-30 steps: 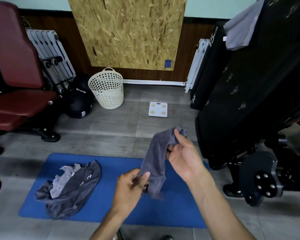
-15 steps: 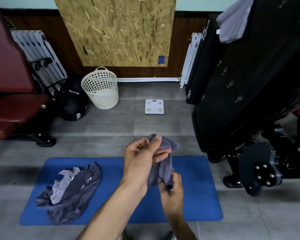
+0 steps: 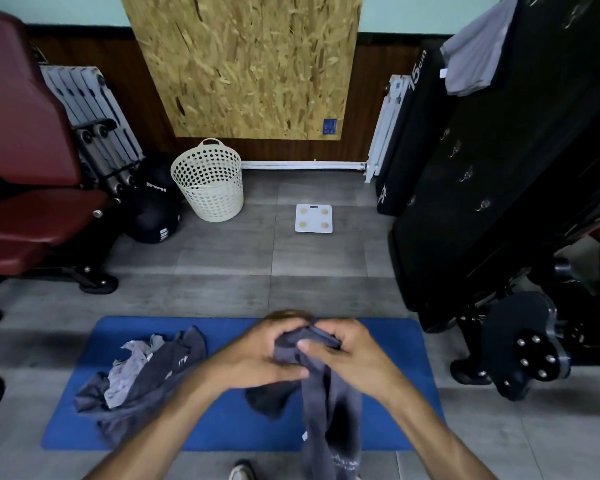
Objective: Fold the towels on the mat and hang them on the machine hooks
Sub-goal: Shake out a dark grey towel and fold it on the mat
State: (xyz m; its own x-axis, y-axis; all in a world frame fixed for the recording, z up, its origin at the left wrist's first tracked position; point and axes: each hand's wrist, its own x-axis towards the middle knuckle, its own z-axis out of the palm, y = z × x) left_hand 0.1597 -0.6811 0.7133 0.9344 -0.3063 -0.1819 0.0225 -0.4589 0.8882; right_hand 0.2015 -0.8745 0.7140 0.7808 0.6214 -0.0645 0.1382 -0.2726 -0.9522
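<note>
while we stand over the blue mat [image 3: 222, 424], our left hand [image 3: 257, 358] and right hand [image 3: 350, 355] meet above it, fingers curled and pinching the top of a dark grey towel [image 3: 323, 410] that hangs down between our forearms. a crumpled pile of towels [image 3: 142, 375] lies on the mat's left end. a light grey towel [image 3: 471, 64] hangs high on the black machine [image 3: 499, 202] at right.

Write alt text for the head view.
Both hands, left hand and right hand, grip a dark grey towel above a blue mat. A pile of towels lies on the mat's left; a black machine stands right.
</note>
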